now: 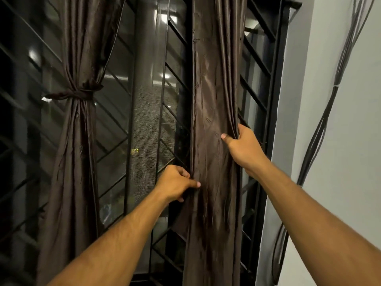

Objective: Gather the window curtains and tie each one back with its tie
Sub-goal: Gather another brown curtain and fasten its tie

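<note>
Two dark brown satin curtains hang before a barred window. The left curtain [76, 58] is bunched and bound at mid-height by a matching tie [74, 93]. The right curtain [214, 89] hangs as a loose gathered column with no tie around it. My left hand [177, 182] pinches the right curtain's left edge low down, thumb on the front of the cloth. My right hand [241, 145] grips its right edge higher up, thumb across the front and fingers behind the folds. No tie for the right curtain is in view.
Black window bars [257, 96] and a mesh screen panel [144, 120] stand behind the curtains. A pale wall [350, 100] is on the right, with a bundle of dark cables [329, 104] running down it.
</note>
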A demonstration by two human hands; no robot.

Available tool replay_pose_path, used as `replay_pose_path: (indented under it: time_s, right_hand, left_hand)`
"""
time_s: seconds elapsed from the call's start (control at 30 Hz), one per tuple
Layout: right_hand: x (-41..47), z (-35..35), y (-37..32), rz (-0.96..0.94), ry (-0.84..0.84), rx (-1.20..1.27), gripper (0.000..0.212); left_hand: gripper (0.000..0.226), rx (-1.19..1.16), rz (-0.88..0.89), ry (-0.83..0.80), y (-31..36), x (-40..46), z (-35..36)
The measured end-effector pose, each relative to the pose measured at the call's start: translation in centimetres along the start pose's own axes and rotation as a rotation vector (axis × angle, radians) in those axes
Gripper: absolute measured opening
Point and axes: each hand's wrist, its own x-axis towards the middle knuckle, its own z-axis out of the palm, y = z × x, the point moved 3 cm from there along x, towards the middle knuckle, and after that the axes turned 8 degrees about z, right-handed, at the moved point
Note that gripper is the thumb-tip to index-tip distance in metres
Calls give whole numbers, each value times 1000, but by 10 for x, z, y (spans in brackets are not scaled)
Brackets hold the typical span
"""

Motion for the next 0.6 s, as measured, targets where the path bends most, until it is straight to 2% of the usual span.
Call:
replay_pose_path:
  time_s: [0.1, 0.2, 0.27, 0.4, 0.6]
  right_hand:
    - [-1, -2, 6, -17, 19, -1, 37]
    - [1, -4, 7, -16, 28, -13, 38]
    - [1, -4, 7, -20, 30, -15, 39]
    - [-3, -2, 7, -32, 59, -39, 40]
    - [-29, 18, 35, 58, -59, -78, 49]
  left_hand:
    - [27, -67, -19, 9, -4, 0, -2]
    - [25, 33, 10, 37, -2, -1, -4]
    - [23, 21, 16, 37, 0, -3, -4]
    - [31, -20, -10, 17, 0, -9, -8]
    - [6, -71, -45, 36, -10, -9, -8]
